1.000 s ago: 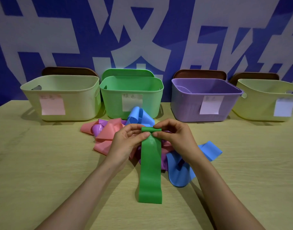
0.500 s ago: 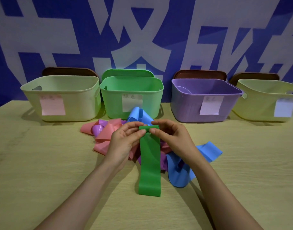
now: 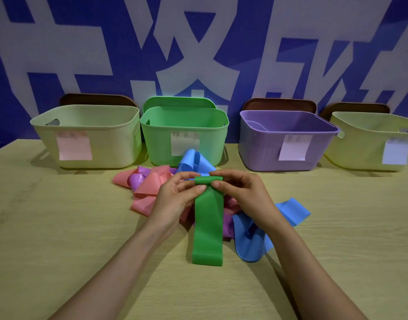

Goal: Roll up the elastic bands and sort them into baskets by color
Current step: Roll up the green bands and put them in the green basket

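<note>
1. The tabletop carries four baskets in a row along the back edge.
2. From left to right stand the cream basket, green basket, purple basket and yellow basket, each with a paper label. From here I cannot tell what is inside them.
3. A loose pile of pink, purple and blue bands lies in front of the green basket.
4. The green band drapes over the pile, its near end flat on the tabletop.
5. The left hand and right hand meet at its far end; the fingers of both pinch the small rolled part.
</note>
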Tool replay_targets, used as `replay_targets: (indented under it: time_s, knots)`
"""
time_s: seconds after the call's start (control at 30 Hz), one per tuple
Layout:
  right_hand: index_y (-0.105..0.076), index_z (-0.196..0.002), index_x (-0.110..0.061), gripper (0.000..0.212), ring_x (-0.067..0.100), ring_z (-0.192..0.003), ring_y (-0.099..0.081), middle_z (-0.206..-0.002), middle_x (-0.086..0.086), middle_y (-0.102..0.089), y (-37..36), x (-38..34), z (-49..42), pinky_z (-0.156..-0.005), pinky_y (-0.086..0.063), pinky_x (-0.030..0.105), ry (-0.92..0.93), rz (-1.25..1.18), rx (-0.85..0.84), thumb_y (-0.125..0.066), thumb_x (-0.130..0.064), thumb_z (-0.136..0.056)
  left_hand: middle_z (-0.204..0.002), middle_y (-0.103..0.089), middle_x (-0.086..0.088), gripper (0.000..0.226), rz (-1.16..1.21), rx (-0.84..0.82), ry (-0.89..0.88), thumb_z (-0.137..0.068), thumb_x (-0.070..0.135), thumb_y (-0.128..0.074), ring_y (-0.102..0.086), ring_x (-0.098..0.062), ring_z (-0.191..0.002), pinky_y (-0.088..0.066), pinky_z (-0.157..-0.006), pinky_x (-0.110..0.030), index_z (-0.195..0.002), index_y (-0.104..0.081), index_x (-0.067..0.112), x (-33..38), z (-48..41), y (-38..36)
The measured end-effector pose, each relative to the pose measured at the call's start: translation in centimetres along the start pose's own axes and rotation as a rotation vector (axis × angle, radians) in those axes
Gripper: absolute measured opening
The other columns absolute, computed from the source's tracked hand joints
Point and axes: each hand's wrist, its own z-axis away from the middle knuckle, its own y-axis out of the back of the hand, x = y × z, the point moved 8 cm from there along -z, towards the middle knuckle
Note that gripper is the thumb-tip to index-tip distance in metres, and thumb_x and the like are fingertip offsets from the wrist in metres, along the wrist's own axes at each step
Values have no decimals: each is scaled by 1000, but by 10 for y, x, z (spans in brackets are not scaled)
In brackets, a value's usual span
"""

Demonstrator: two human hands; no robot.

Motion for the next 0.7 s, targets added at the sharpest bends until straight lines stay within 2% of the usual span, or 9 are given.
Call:
replay_targets:
  time_s: [0.07, 0.2, 0.37, 0.53, 0.63, 0.7]
  knots:
    - [-72, -103, -12, 22, 14, -87, -68, -95, 10, -74, 0, 0, 0, -78, -55, 25, 1, -1, 2, -71, -7, -81, -93, -71, -11, 25, 7, -12, 7, -81, -9, -62, -70, -20, -80, -57, -74, -29, -99, -61, 8, 0, 1, 0]
    - [-73, -99, -15, 24, 10, -87, -66, -96, 8, -73, 2, -3, 0, -79, -53, 20, 16, -16, 9, -71, -1, -79, -94, -71, -9, 27, 32, -31, 9, -81, -12, -59, -69, -20, -82, -58, -74, -27, -100, -62, 7, 0, 2, -2]
    - [-73, -95, -17, 25, 9, -84, -65, -95, 10, -72, 0, -2, 0, -79, -52, 19, 7, -12, 2, -71, 2, -79, -90, -72, -10, 16, 57, 3, -6, -82, -2, -63, -70, -18, -79, -57, -75, -26, -97, -64, 4, 1, 1, -1]
    - [-69, -107, -19, 33, 11, -87, -65, -96, 6, -72, 0, 2, 0, -72, -54, 21, -32, 12, 3, -75, -6, -77, -89, -72, -9, 20, 6, 21, -59, -79, -7, -65, -69, -17, -79, -58, -72, -24, -93, -66, 7, 5, 0, 2]
    - [-69, -102, -18, 20, 7, -76, -64, -90, 6, -71, 1, 4, 1, -65, -54, 26, -73, 27, 25, -72, -19, -83, -88, -73, -8, 23, -23, 13, -99, -77, -10, -65, -69, -17, -81, -57, -72, -23, -92, -66, 7, 10, 2, 2]
    - [-70, -97, -16, 13, 6, -68, -62, -87, 9, -71, 0, 3, 2, -62, -52, 24, -73, 67, 7, -67, -22, -86, -92, -73, -10, 24, -39, 8, -113, -76, -11, -66, -68, -20, -85, -57, -75, -25, -93, -67, 7, 11, 2, 2]
